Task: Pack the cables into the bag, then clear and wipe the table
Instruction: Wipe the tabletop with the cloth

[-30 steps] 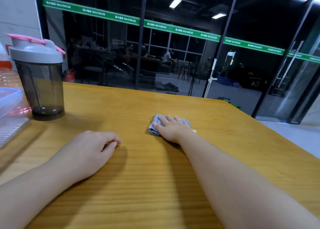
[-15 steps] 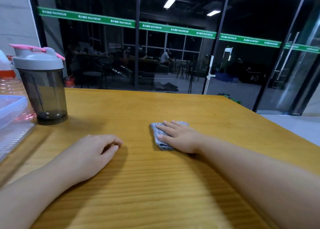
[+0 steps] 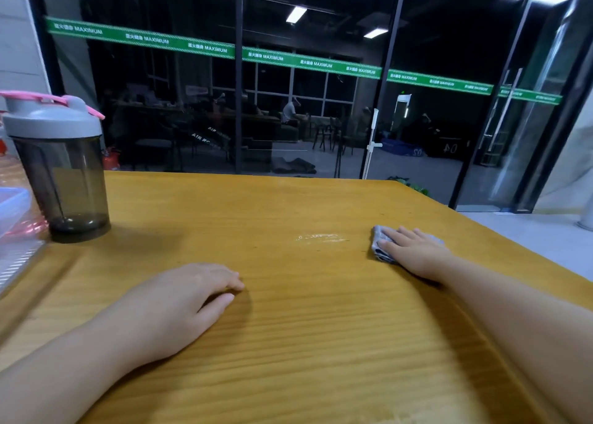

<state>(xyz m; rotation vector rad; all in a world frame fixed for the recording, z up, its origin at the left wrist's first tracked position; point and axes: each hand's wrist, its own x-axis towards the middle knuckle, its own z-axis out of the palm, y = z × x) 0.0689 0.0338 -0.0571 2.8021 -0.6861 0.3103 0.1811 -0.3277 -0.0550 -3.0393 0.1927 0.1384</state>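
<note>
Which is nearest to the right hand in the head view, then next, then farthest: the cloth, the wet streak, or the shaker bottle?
1. Cloth: under the right hand, pressed flat on the table.
2. Wet streak: just left of the cloth, mid-table.
3. Shaker bottle: far left, near the back edge.

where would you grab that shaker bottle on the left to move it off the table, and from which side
Probably round the dark body of the shaker bottle, just under the grey lid. It stands upright and its sides are smooth and round, so a wrap grip suits it. Come from its right, table-centre side with the left hand: the clear plastic box crowds its left, and the pink flip loop on top looks too flimsy to lift by.
</note>
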